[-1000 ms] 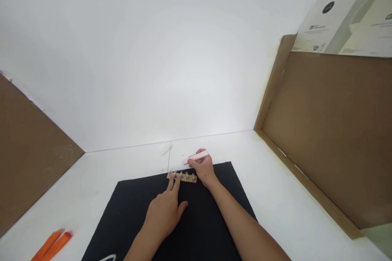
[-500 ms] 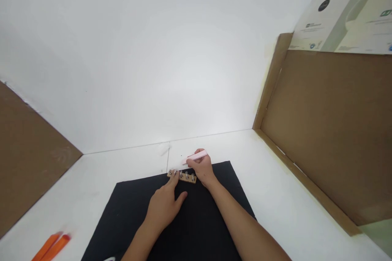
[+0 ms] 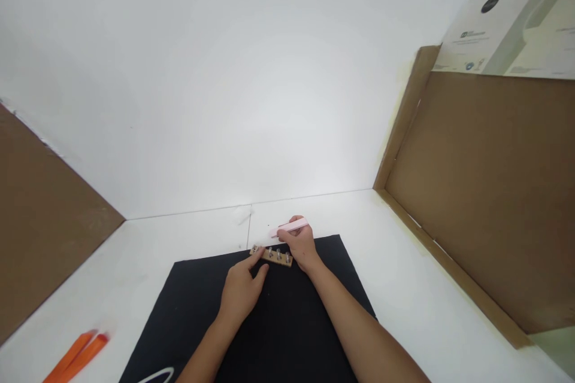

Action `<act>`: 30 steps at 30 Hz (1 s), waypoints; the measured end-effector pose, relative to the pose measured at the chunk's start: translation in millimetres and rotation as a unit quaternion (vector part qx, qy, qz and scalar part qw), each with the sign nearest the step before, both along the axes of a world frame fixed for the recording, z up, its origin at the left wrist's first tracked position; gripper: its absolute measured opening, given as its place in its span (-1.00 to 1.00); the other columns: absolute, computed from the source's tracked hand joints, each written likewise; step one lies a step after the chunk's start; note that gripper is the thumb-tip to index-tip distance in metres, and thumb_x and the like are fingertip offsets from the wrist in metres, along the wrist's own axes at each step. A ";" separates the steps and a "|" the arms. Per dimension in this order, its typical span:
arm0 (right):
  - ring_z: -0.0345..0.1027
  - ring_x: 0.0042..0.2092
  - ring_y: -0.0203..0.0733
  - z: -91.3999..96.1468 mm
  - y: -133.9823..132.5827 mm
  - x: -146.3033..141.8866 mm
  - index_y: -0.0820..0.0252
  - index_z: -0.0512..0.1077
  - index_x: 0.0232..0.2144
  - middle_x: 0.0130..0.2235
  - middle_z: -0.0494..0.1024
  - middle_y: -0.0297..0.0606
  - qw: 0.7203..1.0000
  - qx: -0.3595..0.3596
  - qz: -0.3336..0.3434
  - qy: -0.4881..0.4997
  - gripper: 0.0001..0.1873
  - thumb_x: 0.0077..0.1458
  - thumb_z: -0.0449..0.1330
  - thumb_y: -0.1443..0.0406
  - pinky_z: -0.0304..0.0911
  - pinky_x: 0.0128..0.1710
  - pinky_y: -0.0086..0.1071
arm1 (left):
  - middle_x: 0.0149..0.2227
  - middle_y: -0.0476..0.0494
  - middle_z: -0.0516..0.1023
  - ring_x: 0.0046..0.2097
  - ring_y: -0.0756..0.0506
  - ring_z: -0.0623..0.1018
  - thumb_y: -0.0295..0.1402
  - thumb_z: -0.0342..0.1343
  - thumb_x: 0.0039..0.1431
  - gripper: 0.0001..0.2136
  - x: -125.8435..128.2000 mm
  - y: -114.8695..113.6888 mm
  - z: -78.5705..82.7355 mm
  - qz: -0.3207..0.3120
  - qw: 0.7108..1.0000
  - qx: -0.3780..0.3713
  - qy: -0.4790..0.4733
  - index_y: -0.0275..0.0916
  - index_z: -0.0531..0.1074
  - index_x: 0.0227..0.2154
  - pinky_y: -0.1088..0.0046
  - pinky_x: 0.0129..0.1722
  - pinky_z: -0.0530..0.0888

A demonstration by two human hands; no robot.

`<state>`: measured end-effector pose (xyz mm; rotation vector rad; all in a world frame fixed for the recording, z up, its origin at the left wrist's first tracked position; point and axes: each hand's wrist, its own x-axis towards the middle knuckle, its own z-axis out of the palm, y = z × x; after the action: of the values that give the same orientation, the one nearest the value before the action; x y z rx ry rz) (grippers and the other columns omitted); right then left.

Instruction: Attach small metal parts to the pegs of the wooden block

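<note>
Movement: left hand (image 3: 240,293) is curling closer against the near end of the wooden strip (image 3: 281,258).
Left grip: touching the strip; cannot tell if clenched.
Right grip: right hand (image 3: 300,246) is clenching a pink stick (image 3: 291,227).
Strip position: lying on the black mat (image 3: 287,326), between both hands.

My makeshift tabletop booth, set up as a small work station: a white counter (image 3: 117,293) boxed in by a white wall (image 3: 224,90) and brown cardboard panels (image 3: 476,191), with a black mat (image 3: 287,335) and a printed card (image 3: 507,24) propped above.
</note>
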<state>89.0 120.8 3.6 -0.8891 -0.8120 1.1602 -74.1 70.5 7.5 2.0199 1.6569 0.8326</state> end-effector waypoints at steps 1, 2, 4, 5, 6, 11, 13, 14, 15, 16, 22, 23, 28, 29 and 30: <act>0.39 -0.50 -0.30 0.2 -0.1 0.0 0.12 0.22 -0.32 -0.51 0.51 -0.49 1.000 -0.002 -0.002 0.000 -0.60 -0.21 0.32 0.40 0.29 -0.44 -0.45 | 0.02 -0.14 0.57 -0.13 -0.19 0.62 -0.28 0.07 0.14 -0.65 0.2 -0.1 0.5 0.009 1.000 0.007 -0.016 -0.15 0.50 0.00 0.28 -0.12 0.51; 0.39 -0.50 -0.31 0.3 -0.1 0.0 0.12 0.22 -0.32 -0.51 0.51 -0.49 1.000 -0.005 -0.005 0.000 -0.59 -0.21 0.32 0.40 0.29 -0.44 -0.45 | -0.07 -0.12 0.62 -0.27 -0.15 0.62 -0.27 0.08 0.13 -0.67 0.5 -0.5 1.8 0.020 0.999 0.014 -0.030 -0.14 0.53 -0.04 0.33 -0.24 0.52; 0.39 -0.50 -0.32 0.3 0.3 -0.1 0.13 0.21 -0.30 -0.50 0.53 -0.49 1.000 -0.011 -0.009 0.002 -0.58 -0.21 0.32 0.41 0.30 -0.43 -0.45 | -0.35 -0.04 0.66 -0.52 -0.07 0.52 -0.22 0.12 0.11 -0.73 0.9 -2.0 5.9 0.045 0.997 0.024 -0.055 -0.14 0.57 -0.16 0.42 -0.46 0.45; 0.40 -0.49 -0.32 0.1 0.7 -0.1 0.12 0.21 -0.28 -0.48 0.54 -0.48 1.000 -0.013 -0.011 0.008 -0.56 -0.21 0.33 0.41 0.32 -0.42 -0.45 | -0.50 0.01 0.60 -0.58 -0.04 0.45 -0.19 0.15 0.10 -0.76 1.2 -3.1 8.3 0.057 0.996 0.026 -0.068 -0.15 0.58 -0.23 0.46 -0.53 0.39; 0.42 -0.48 -0.31 -0.3 1.3 0.0 0.12 0.19 -0.25 -0.46 0.55 -0.46 1.000 -0.015 -0.014 0.016 -0.53 -0.21 0.33 0.41 0.33 -0.40 -0.44 | -0.61 0.05 0.51 -0.62 -0.02 0.39 -0.15 0.17 0.08 -0.77 1.6 -4.2 10.7 0.066 0.994 0.022 -0.086 -0.17 0.58 -0.30 0.49 -0.58 0.33; 0.50 -0.37 -0.25 -3.0 6.0 1.9 0.11 0.09 -0.12 -0.37 0.60 -0.38 0.995 -0.030 -0.039 0.086 -0.36 -0.19 0.35 0.38 0.39 -0.35 -0.40 | -0.37 -0.03 0.61 -0.61 0.07 0.36 -0.11 0.21 0.04 -0.73 6.6 -7.5 15.1 0.021 0.962 -0.046 -0.267 -0.21 0.35 -0.44 0.55 -0.60 0.33; 0.49 -0.39 -0.25 -3.5 7.5 2.9 0.11 0.07 -0.11 -0.38 0.60 -0.39 0.993 -0.031 -0.036 0.109 -0.33 -0.20 0.36 0.38 0.39 -0.36 -0.41 | -0.20 -0.13 0.62 -0.53 0.05 0.45 -0.13 0.22 0.06 -0.72 9.1 -6.7 11.9 -0.010 0.943 -0.057 -0.329 -0.20 0.29 -0.39 0.54 -0.56 0.41; 0.49 -0.40 -0.26 -3.6 7.9 3.3 0.11 0.07 -0.11 -0.39 0.60 -0.40 0.992 -0.029 -0.033 0.117 -0.33 -0.21 0.37 0.38 0.38 -0.37 -0.41 | -0.16 -0.16 0.62 -0.50 0.03 0.48 -0.14 0.21 0.06 -0.71 10.1 -5.6 9.5 -0.019 0.938 -0.054 -0.342 -0.19 0.28 -0.35 0.53 -0.53 0.43; 0.49 -0.40 -0.26 -3.4 8.1 3.6 0.11 0.07 -0.11 -0.39 0.60 -0.40 0.992 -0.028 -0.030 0.122 -0.32 -0.21 0.37 0.38 0.38 -0.38 -0.41 | -0.15 -0.18 0.62 -0.46 0.01 0.51 -0.14 0.21 0.07 -0.72 10.8 -4.3 6.7 -0.023 0.937 -0.047 -0.345 -0.19 0.28 -0.32 0.51 -0.50 0.45; 0.49 -0.41 -0.25 -3.2 8.1 3.9 0.11 0.07 -0.12 -0.40 0.59 -0.40 0.991 -0.026 -0.028 0.125 -0.32 -0.23 0.38 0.37 0.38 -0.39 -0.41 | -0.14 -0.20 0.62 -0.44 -0.01 0.53 -0.15 0.20 0.08 -0.72 11.1 -2.6 4.0 -0.023 0.939 -0.038 -0.340 -0.19 0.29 -0.29 0.49 -0.47 0.47; 0.49 -0.41 -0.23 -0.1 5.6 5.8 0.10 0.10 -0.18 -0.41 0.59 -0.39 0.991 -0.021 -0.001 0.129 -0.36 -0.25 0.39 0.37 0.37 -0.44 -0.42 | -0.27 -0.14 0.64 -0.32 -0.07 0.57 -0.18 0.20 0.08 -0.77 8.9 4.6 -2.6 0.020 0.965 0.055 -0.257 -0.23 0.47 -0.30 0.44 -0.31 0.51; 0.49 -0.41 -0.23 0.6 5.1 6.3 0.09 0.10 -0.18 -0.41 0.59 -0.39 0.991 -0.022 0.002 0.130 -0.36 -0.25 0.39 0.36 0.37 -0.44 -0.42 | -0.32 -0.10 0.63 -0.34 -0.06 0.55 -0.18 0.20 0.08 -0.77 8.5 4.8 -2.0 0.028 0.968 0.072 -0.240 -0.23 0.50 -0.30 0.46 -0.33 0.50; 0.50 -0.41 -0.21 3.1 3.9 8.6 0.08 0.12 -0.21 -0.40 0.59 -0.39 0.992 -0.027 0.011 0.125 -0.37 -0.27 0.40 0.34 0.37 -0.47 -0.40 | -0.44 -0.03 0.56 -0.42 -0.01 0.49 -0.21 0.20 0.08 -0.77 7.1 5.9 -1.1 0.042 0.968 0.084 -0.231 -0.25 0.53 -0.28 0.50 -0.38 0.46; 0.50 -0.40 -0.21 3.2 3.9 8.9 0.08 0.12 -0.21 -0.40 0.59 -0.38 0.992 -0.027 0.016 0.125 -0.37 -0.27 0.40 0.34 0.37 -0.47 -0.40 | -0.43 -0.04 0.57 -0.40 -0.02 0.50 -0.21 0.20 0.08 -0.77 7.0 6.4 -1.5 0.046 0.966 0.078 -0.241 -0.25 0.53 -0.28 0.49 -0.36 0.47; 0.50 -0.40 -0.21 3.2 4.0 9.2 0.08 0.12 -0.22 -0.40 0.59 -0.37 0.991 -0.027 0.022 0.127 -0.37 -0.27 0.40 0.34 0.36 -0.47 -0.41 | -0.40 -0.06 0.58 -0.38 -0.03 0.52 -0.21 0.21 0.07 -0.77 7.0 7.0 -1.7 0.050 0.963 0.073 -0.254 -0.25 0.53 -0.29 0.49 -0.34 0.48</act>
<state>98.2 124.8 6.8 -0.7511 -0.5970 1.3090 -67.1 77.5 5.8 1.6275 1.4365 1.4066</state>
